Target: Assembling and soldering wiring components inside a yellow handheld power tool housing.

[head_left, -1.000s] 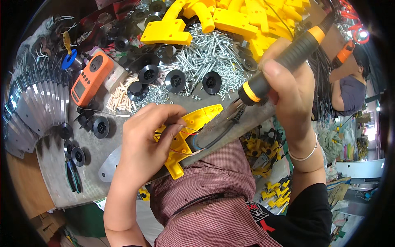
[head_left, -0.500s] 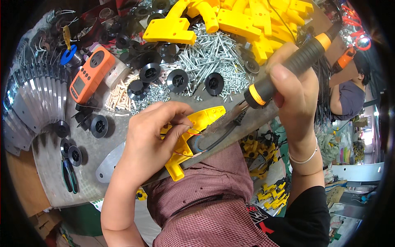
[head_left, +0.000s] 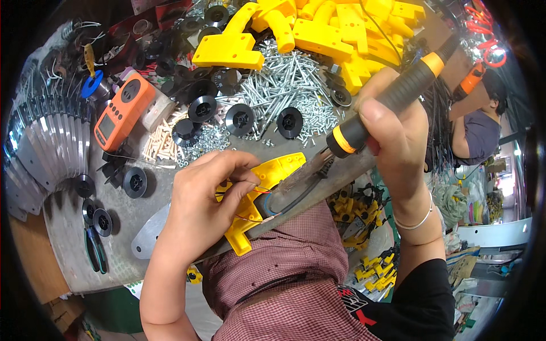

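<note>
My right hand (head_left: 392,128) is wrapped round the black and yellow handle of a soldering iron (head_left: 408,85), held slanting. Its metal shaft points down and left, its tip close to the thin red and dark wires (head_left: 262,188). Finger and thumb of my left hand (head_left: 205,196) pinch these wires. Beneath the left hand lies an open yellow plastic housing half (head_left: 287,166), partly covered by the fingers. A black cable (head_left: 304,193) runs beside it at the table edge. Whether the tip touches the wires I cannot tell.
Piles of screws (head_left: 284,74), yellow housings (head_left: 227,51) and black discs (head_left: 239,120) cover the table's far side. An orange meter (head_left: 122,116), metal blades (head_left: 51,148) and pliers (head_left: 94,250) are at left. Another person (head_left: 476,133) is at far right.
The whole view has shifted slightly. My right hand has brought the soldering iron a little left and down. My left hand keeps its pinch on the wires.
</note>
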`<state>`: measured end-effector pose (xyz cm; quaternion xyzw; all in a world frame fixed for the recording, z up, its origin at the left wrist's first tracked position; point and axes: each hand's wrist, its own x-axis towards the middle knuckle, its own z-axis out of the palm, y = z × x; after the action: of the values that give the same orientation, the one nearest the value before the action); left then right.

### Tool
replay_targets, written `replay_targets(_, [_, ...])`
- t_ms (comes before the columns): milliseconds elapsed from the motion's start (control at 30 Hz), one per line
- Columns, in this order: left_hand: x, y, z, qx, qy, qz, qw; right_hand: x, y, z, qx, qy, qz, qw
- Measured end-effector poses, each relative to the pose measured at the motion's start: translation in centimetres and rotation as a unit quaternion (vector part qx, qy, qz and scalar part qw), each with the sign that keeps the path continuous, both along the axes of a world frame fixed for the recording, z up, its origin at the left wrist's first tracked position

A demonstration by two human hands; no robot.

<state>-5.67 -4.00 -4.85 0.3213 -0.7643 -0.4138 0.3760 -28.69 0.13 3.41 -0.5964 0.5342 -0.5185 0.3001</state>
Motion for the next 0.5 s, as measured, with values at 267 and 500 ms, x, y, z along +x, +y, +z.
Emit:
replay_targets(267, [0.4, 0.1, 0.9, -0.013, -0.064, -0.021, 0.998, 0.1, 0.0, -0.1, -0.004, -0.003, 0.004, 1.000])
replay_targets(500, [3.1, 1.6, 3.1, -0.097, -0.045, 0.049, 0.993, -0.4, -0.1, -0.2, -0.021, 0.001, -0.019, 1.000])
